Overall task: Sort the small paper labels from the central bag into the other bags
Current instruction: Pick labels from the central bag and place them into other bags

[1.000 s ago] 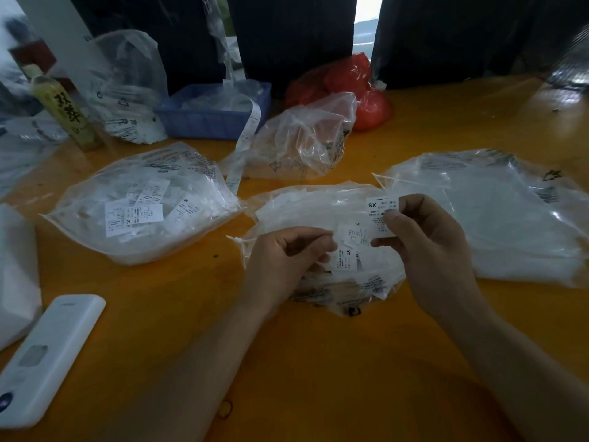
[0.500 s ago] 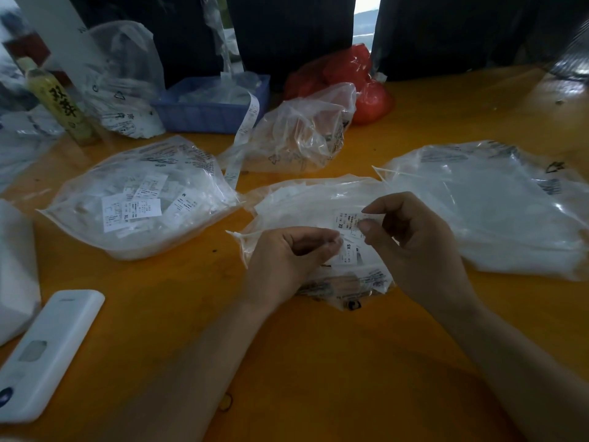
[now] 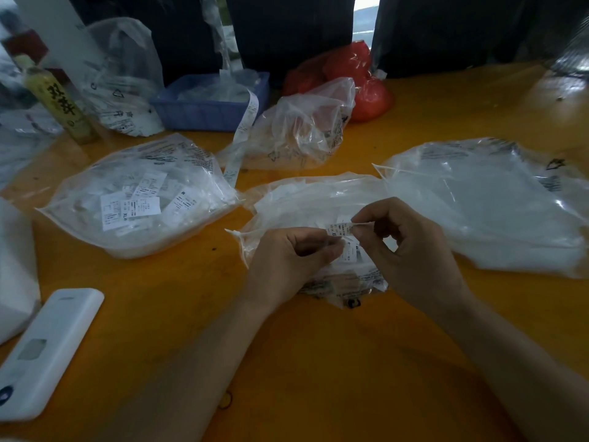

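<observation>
Labels are thin, light, floppy paper; pinch by an edge. Right hand (image 3: 414, 250) fingers pinch one label (image 3: 339, 229) above the central bag (image 3: 306, 199); left hand (image 3: 287, 260) fingers curl at others.

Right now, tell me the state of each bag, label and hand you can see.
central bag: open, lying flat under the hands
paper label: pinched between both hands
left hand: pinching the label
right hand: pinching the label
left bag: lying flat, labels inside
right bag: lying flat
</observation>
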The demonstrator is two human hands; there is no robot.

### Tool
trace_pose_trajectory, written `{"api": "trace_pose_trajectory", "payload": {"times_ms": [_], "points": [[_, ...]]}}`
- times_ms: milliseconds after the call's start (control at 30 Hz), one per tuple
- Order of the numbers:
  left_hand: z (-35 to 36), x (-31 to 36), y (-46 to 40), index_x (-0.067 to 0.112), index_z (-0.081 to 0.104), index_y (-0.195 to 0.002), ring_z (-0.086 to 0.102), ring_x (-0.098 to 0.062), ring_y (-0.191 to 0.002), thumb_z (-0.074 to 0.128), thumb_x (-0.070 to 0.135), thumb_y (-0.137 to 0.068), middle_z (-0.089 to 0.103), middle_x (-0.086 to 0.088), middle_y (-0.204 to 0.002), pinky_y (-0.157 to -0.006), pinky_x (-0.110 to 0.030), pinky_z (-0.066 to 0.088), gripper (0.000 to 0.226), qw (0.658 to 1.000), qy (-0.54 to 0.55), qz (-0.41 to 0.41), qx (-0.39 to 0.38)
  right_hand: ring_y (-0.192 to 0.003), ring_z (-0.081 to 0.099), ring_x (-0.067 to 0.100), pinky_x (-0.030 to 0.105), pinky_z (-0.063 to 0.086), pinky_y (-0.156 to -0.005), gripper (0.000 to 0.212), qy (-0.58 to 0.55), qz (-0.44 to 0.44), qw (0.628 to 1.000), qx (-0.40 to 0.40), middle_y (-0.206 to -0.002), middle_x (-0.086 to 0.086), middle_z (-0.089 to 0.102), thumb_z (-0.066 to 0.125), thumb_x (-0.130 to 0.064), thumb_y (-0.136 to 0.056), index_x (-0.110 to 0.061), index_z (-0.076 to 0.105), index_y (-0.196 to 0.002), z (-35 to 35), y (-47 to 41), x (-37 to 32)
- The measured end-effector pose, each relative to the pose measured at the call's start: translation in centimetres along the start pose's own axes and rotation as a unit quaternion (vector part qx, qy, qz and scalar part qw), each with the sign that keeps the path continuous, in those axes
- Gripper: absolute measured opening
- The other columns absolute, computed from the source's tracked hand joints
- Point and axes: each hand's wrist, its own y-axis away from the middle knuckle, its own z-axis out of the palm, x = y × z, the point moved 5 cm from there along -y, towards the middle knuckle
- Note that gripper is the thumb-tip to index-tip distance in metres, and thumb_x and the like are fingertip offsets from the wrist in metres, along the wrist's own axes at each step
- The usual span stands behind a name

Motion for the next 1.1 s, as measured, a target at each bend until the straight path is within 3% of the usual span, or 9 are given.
{"api": "trace_pose_trajectory", "payload": {"times_ms": [133,267,400,533,667,800,967,1100], "points": [[0.0,-0.1,0.0,0.02,0.084,-0.106,0.078,-0.002,-0.091,0.082,0.029,-0.091,0.082,0.013,-0.1,-0.081,-0.02,0.061,0.017,1.0,-0.009,0.003,-0.008,-0.085,0.061,0.002,0.009,0.048,-0.072,0.014,0.024,-0.01,1.0,-0.009,-0.088,-0.024,0.059,0.071,-0.009,-0.094,-0.018,0.066,-0.103,0.1,-0.1,0.1],[0.0,-0.3,0.0,0.022,0.084,-0.107,0.078,-0.004,-0.095,0.083,0.028,-0.09,0.082,0.013,-0.103,-0.085,-0.027,0.064,0.018,1.0,0.004,-0.013,-0.002,-0.086,0.061,-0.003,0.006,0.046,-0.073,0.017,0.017,-0.017,1.0,0.011,-0.089,-0.026,0.058,0.07,-0.009,-0.094,-0.022,0.064,-0.103,-0.4,-0.1,-0.1],[0.0,-0.6,-0.1,0.021,0.084,-0.1,0.08,-0.012,-0.089,0.085,0.024,-0.089,0.082,0.009,-0.098,-0.08,-0.031,0.065,0.011,0.999,0.033,-0.034,-0.003,-0.085,0.062,-0.002,0.006,0.046,-0.072,0.021,-0.003,-0.013,0.999,0.028,-0.089,-0.025,0.06,0.07,-0.009,-0.094,-0.026,0.061,-0.103,-0.6,-0.1,-0.1],[-0.1,-0.8,-0.1,0.013,0.082,-0.094,0.079,-0.016,-0.091,0.085,0.016,-0.087,0.082,0.003,-0.097,-0.069,-0.028,0.065,0.008,0.993,0.1,-0.054,0.014,-0.084,0.061,-0.004,0.004,0.044,-0.072,0.023,0.002,-0.009,1.0,0.026,-0.089,-0.026,0.059,0.07,-0.008,-0.094,-0.027,0.061,-0.102,-0.5,-0.1,-0.1],[-0.5,-0.7,-0.2,0.026,0.081,-0.092,0.076,0.0,-0.085,0.088,0.024,-0.085,0.08,0.018,-0.093,-0.069,-0.016,0.058,0.009,0.998,0.03,-0.031,0.041,-0.084,0.06,-0.006,0.005,0.045,-0.071,0.023,0.006,-0.009,1.0,0.019,-0.089,-0.027,0.058,0.07,-0.008,-0.094,-0.027,0.06,-0.101,-0.3,-0.1,0.0],[-0.2,-0.5,-0.3,0.023,0.083,-0.099,0.078,-0.005,-0.089,0.086,0.025,-0.088,0.082,0.013,-0.096,-0.074,-0.017,0.059,0.012,1.0,0.019,-0.006,0.016,-0.087,0.061,-0.001,0.008,0.047,-0.072,0.023,0.034,0.011,0.999,0.007,-0.09,-0.025,0.06,0.07,-0.011,-0.094,-0.03,0.059,-0.101,0.0,-0.1,0.4],[0.1,-0.7,-0.1,0.021,0.083,-0.107,0.08,-0.02,-0.097,0.081,0.041,-0.087,0.083,0.0,-0.101,-0.089,-0.036,0.065,0.028,0.992,0.123,-0.037,-0.012,-0.085,0.06,-0.005,0.004,0.045,-0.072,0.018,0.032,0.018,0.998,0.042,-0.088,-0.023,0.062,0.07,-0.009,-0.094,-0.024,0.063,-0.1,-0.5,-0.2,0.8],[0.1,-0.8,-0.1,0.023,0.083,-0.107,0.08,-0.02,-0.099,0.082,0.042,-0.085,0.083,-0.001,-0.102,-0.091,-0.036,0.064,0.029,0.99,0.134,-0.038,-0.012,-0.085,0.062,-0.003,0.005,0.046,-0.073,0.018,0.006,0.028,0.998,0.055,-0.09,-0.02,0.064,0.07,-0.007,-0.094,-0.023,0.062,-0.1,-0.8,-0.3,0.8]]}}
